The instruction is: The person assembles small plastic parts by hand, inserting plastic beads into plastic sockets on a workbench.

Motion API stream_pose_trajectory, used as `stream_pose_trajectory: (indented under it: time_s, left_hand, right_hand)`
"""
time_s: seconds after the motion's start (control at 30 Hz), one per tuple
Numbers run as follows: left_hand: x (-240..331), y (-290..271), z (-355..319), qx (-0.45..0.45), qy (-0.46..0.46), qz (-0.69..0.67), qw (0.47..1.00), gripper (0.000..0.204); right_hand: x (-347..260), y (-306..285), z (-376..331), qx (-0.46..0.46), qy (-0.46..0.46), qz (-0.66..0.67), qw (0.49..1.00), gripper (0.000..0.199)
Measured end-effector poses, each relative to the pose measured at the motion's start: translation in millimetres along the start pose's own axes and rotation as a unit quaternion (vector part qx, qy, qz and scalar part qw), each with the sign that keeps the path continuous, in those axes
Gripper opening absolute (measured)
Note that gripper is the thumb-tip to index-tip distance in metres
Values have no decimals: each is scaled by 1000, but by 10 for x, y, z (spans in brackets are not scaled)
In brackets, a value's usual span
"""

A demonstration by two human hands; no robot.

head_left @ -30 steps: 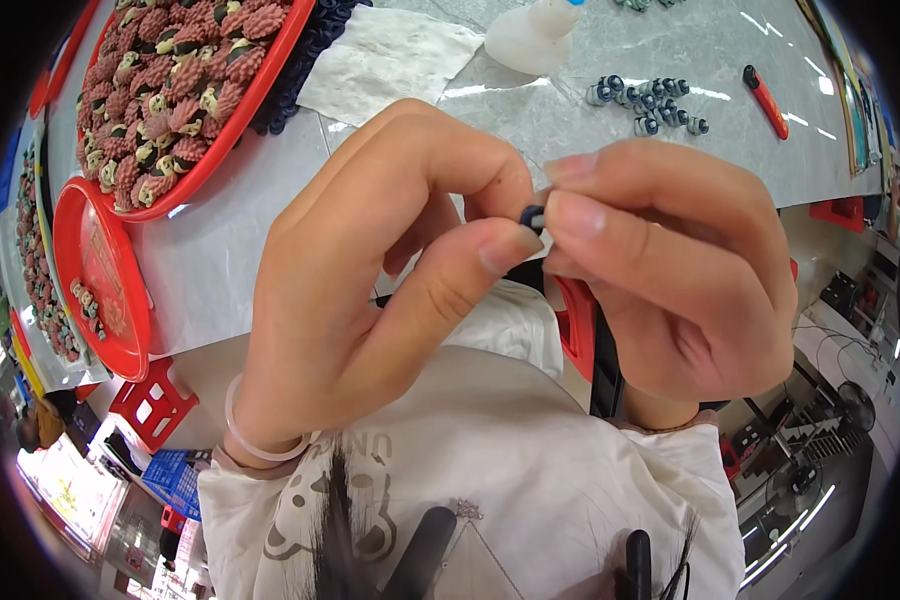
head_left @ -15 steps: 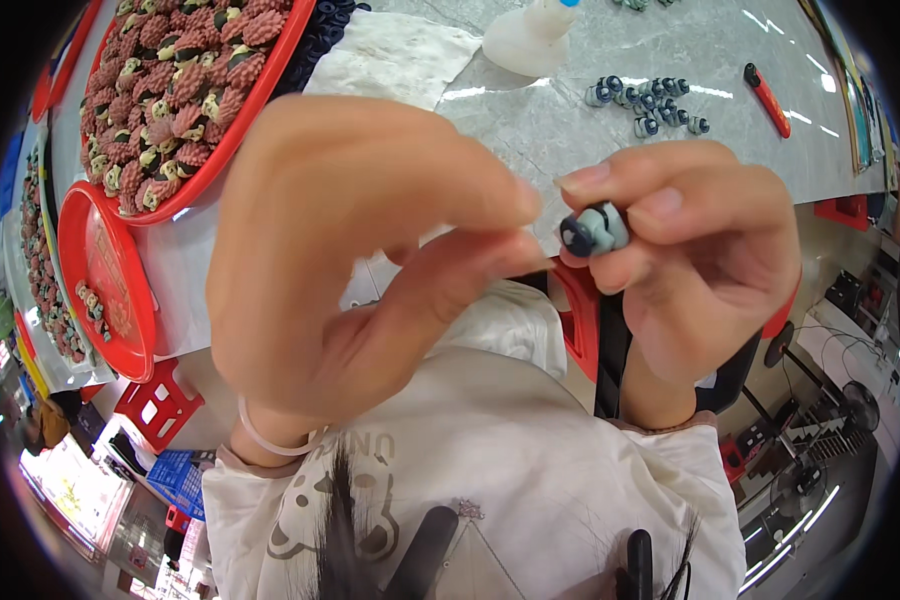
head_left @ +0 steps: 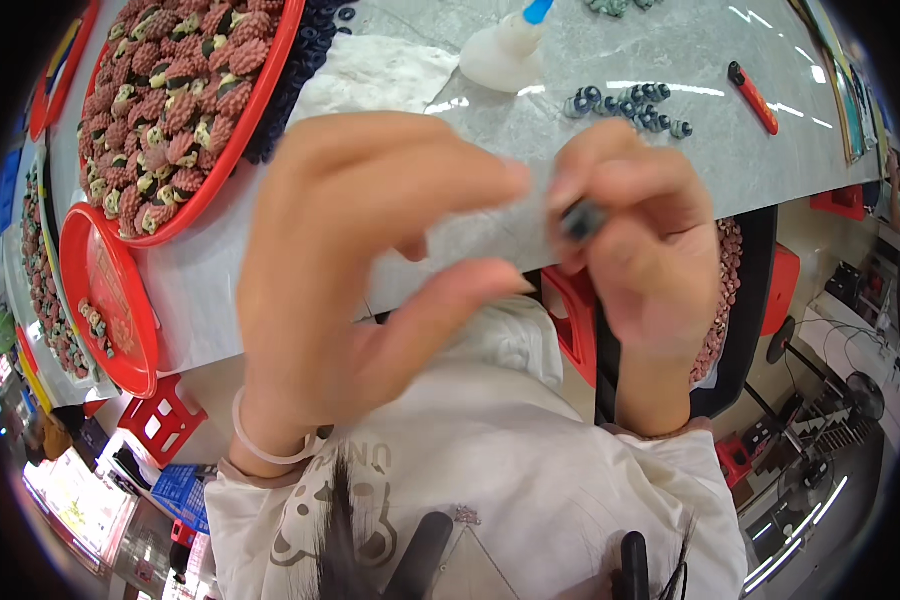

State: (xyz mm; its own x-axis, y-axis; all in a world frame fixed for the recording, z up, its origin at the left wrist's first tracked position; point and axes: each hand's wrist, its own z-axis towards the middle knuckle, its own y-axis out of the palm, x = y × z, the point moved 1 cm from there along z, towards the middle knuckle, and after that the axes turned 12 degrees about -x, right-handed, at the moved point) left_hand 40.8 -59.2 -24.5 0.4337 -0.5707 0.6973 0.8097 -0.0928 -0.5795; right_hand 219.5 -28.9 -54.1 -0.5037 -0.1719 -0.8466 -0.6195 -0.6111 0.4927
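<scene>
My right hand (head_left: 650,240) pinches a small grey-blue figurine piece (head_left: 582,221) with a dark end between thumb and fingers; motion blurs it. To its left, my left hand (head_left: 330,270) is raised with thumb and forefinger apart and nothing between them. A gap separates the two hands. Beyond my right hand, several similar grey-blue and dark pieces (head_left: 654,119) lie grouped on the grey marbled table (head_left: 700,170).
At the left, a big red tray (head_left: 232,146) holds many pink, cream and dark pieces. A smaller red tray (head_left: 120,290) sits nearer. Dark rings (head_left: 310,42), a white cloth (head_left: 380,75), a blue-tipped bottle (head_left: 500,58) and a red utility knife (head_left: 755,100) lie beyond.
My right hand has moved left and turned, carrying the figurine piece. My left hand has shifted slightly right, and its thumb and forefinger have spread farther apart.
</scene>
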Motion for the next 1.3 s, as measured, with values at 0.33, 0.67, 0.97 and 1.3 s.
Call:
stream_pose_trajectory:
  time_s: [0.33,0.67,0.97,1.3]
  left_hand:
    - [-183,-570,320,-3,-80,37,996,27]
    - [-521,-394,755,-128,-23,400,907,6]
    - [-568,-212,726,-138,-51,465,873,6]
    - [-597,-205,704,-127,-35,483,866,7]
  right_hand:
    - [-454,-754,-221,230,84,-438,865,19]
    - [-616,-750,-22,176,48,-523,832,17]
    - [-442,-696,656,19,-17,-626,780,14]
    - [-384,-599,698,21,-1,-642,767,11]
